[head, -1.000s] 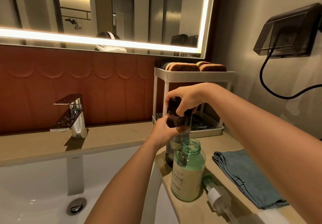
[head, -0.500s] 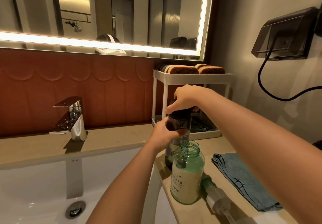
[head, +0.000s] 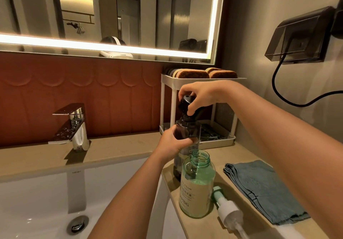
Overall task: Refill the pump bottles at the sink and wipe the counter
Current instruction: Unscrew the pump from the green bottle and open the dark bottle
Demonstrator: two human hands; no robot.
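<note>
Dark bottle (head: 186, 131) upright, neck up — left grip (head: 173, 144) wraps it, right grip (head: 202, 93) pinches its tilted cap (head: 184, 101).

pump (head: 230, 217) cropped below, dark bottle (head: 186, 130) base hidden

I have both bare forearms in view.

Left forearm: it enters from the bottom edge and runs up and to the right, with the wrist roughly in line with it. The left hand (head: 172, 143) has its fingers (head: 185, 142) curled round the upper body of the dark bottle (head: 186, 130), gripping it.

Right forearm: it enters from the right edge and slopes up and to the left, with the wrist bent downward. The right hand (head: 201, 95) sits directly above the left. Its fingertips and thumb (head: 191, 109) pinch the black pump cap (head: 185, 101) from above.

The two hands do not touch.
</note>
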